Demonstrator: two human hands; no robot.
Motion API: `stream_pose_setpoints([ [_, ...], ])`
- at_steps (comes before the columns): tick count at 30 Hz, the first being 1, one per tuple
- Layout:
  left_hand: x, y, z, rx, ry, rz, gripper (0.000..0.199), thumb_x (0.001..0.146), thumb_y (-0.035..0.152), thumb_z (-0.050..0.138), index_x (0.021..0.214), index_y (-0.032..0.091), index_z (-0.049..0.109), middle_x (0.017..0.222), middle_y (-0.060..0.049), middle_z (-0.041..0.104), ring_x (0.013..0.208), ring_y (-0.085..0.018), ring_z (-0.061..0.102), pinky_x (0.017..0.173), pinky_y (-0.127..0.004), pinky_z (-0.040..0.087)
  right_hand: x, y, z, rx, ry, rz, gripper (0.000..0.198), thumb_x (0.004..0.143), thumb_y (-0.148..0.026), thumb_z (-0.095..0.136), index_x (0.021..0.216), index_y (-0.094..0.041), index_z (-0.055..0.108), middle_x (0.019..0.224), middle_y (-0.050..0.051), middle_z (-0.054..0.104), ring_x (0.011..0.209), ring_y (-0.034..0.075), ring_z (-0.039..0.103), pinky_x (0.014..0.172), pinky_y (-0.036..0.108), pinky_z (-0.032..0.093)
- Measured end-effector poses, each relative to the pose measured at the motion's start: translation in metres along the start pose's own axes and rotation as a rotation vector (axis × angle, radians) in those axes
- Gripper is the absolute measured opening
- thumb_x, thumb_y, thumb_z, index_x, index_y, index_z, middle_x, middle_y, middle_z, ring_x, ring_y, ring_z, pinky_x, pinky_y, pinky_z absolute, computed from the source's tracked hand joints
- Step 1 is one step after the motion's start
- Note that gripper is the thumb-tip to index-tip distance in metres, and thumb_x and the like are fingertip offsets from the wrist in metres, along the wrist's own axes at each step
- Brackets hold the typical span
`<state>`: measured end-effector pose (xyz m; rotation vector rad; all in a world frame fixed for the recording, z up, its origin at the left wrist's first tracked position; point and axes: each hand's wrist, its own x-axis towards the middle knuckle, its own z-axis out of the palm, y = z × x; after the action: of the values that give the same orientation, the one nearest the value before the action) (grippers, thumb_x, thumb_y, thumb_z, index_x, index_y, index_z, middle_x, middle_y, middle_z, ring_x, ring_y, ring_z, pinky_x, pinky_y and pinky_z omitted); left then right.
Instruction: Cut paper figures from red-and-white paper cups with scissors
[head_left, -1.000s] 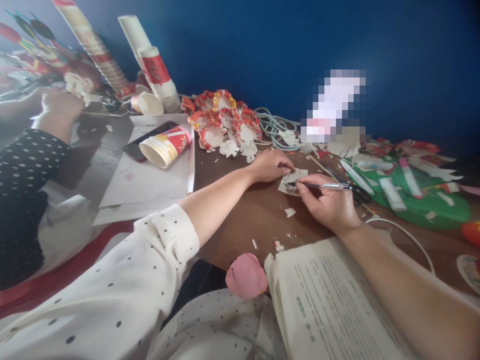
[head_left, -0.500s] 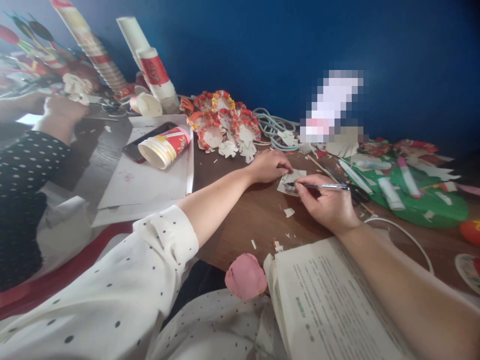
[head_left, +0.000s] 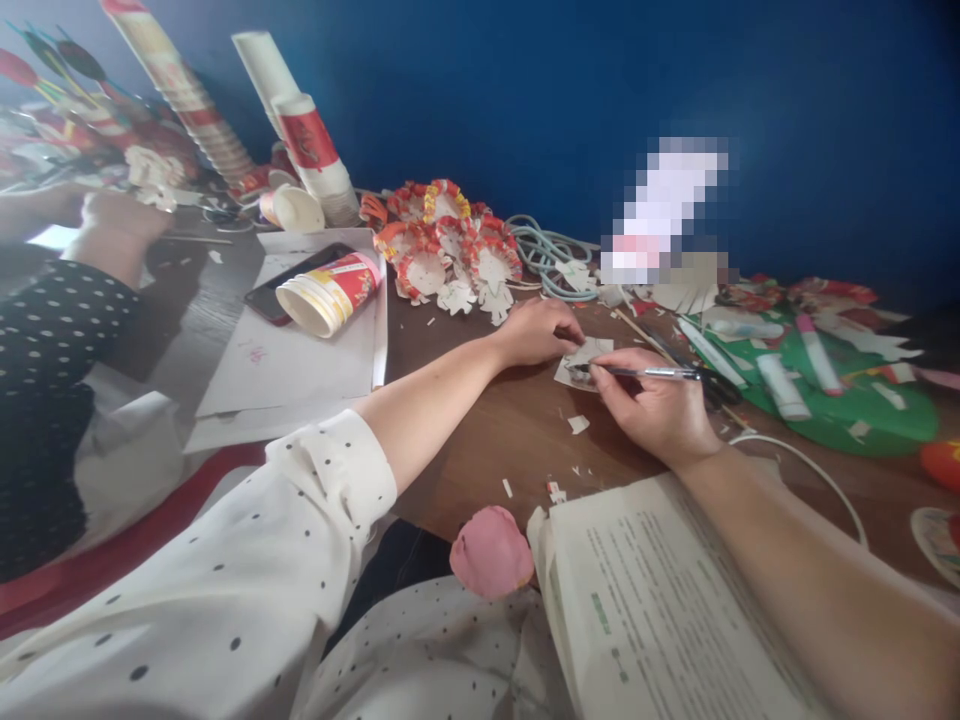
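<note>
A small piece of white paper (head_left: 600, 347) lies flat on the brown table, with some dark line marks on it. My left hand (head_left: 534, 332) rests at the paper's left edge, fingers curled, with the fingertips holding it down. In my right hand (head_left: 656, 410) a slim pen (head_left: 664, 373) is pinched between thumb and fingers, its tip at the marked lower left part of the paper. The pen's tip is partly hidden by my fingertips. A paper scrap (head_left: 578, 424) lies just below.
Frilled red and white cut paper cups (head_left: 450, 245) pile up behind my left hand, beside a coiled cable (head_left: 551, 255). Markers (head_left: 781, 388) lie on a green disc (head_left: 862, 425) at right. Printed pages (head_left: 660, 590) lie in front. Another person's hand (head_left: 124, 220) is at left.
Both hands stay in place over the paper, and the pen is still in my right hand. Only very slight shifts of the fingers show.
</note>
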<state>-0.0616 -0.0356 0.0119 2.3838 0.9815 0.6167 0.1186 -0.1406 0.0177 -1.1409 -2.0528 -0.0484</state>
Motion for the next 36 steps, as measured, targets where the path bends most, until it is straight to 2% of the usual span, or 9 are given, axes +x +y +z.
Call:
stream_pose_setpoints([
  [14, 0.0013, -0.0024, 0.0002, 0.000, 0.003, 0.029, 0.017, 0.074, 0.025, 0.065, 0.087, 0.023, 0.075, 0.102, -0.002, 0.071, 0.102, -0.018, 0.061, 0.099, -0.033, 0.042, -0.0010, 0.0004, 0.0004, 0.003, -0.001, 0.005, 0.011, 0.087, -0.025, 0.061, 0.092, -0.019, 0.069, 0.087, 0.007, 0.074, 0.079, 0.022, 0.070, 0.074, 0.034, 0.055],
  [22, 0.0017, -0.0022, 0.0000, 0.008, -0.003, 0.030, 0.017, 0.076, 0.027, 0.064, 0.087, 0.022, 0.075, 0.103, -0.003, 0.070, 0.104, -0.018, 0.060, 0.100, -0.034, 0.040, -0.0016, -0.0011, 0.0002, -0.009, 0.071, 0.039, 0.010, 0.086, -0.025, 0.063, 0.093, -0.021, 0.069, 0.089, 0.005, 0.074, 0.081, 0.022, 0.071, 0.075, 0.033, 0.057],
  [36, 0.0019, -0.0018, -0.0009, 0.024, -0.015, 0.033, 0.019, 0.075, 0.027, 0.064, 0.088, 0.023, 0.076, 0.103, -0.002, 0.071, 0.103, -0.018, 0.062, 0.098, -0.031, 0.042, 0.0003, 0.0010, 0.0045, -0.029, 0.052, 0.007, 0.011, 0.087, -0.025, 0.062, 0.094, -0.020, 0.069, 0.091, 0.005, 0.075, 0.084, 0.022, 0.072, 0.078, 0.033, 0.057],
])
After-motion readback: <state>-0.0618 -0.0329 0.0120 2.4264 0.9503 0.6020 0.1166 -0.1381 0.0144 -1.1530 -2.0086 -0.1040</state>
